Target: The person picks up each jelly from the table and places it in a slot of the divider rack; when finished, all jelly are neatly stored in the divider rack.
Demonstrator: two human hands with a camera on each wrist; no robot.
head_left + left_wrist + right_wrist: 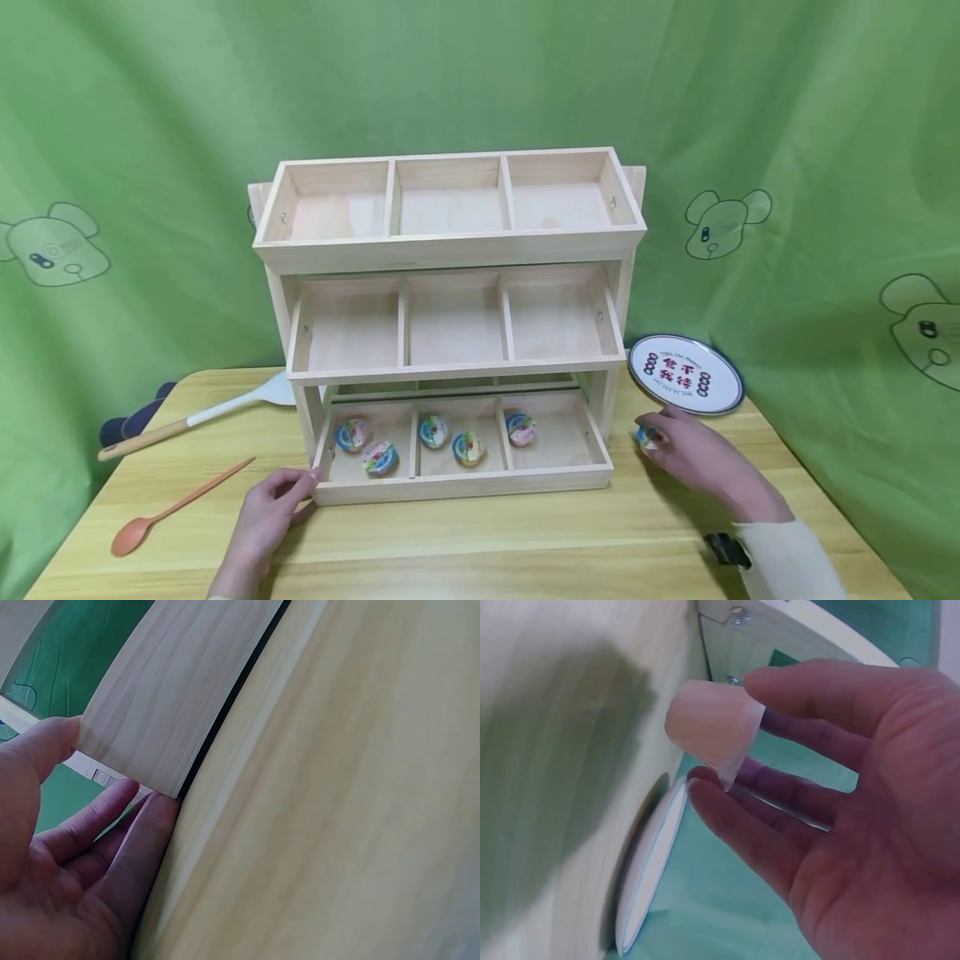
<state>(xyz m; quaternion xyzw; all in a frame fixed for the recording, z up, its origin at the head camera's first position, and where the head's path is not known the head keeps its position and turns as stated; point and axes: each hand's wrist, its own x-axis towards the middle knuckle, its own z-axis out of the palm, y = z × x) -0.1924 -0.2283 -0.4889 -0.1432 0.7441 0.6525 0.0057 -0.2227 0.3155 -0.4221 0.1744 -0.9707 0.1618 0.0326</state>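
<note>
A three-tier wooden rack (450, 254) stands on the table, each tier a tray split into three compartments. In its bottom tray (465, 483), small jelly cups lie two in the left compartment, two in the middle and one (521, 429) in the right. My left hand (262, 517) holds that tray's front left corner; in the left wrist view the thumb (56, 742) is at the upper edge, fingertips near the lower corner. Right of the rack, my right hand (693, 458) pinches another jelly cup (712, 720) by its rim, tilted on its side, above the table.
A white oval plate (686, 375) with red lettering lies behind my right hand. To the left are an orange spoon (135, 533) and a white spatula with a wooden handle (187, 422), whose head reaches behind the rack. A green curtain (450, 75) hangs behind.
</note>
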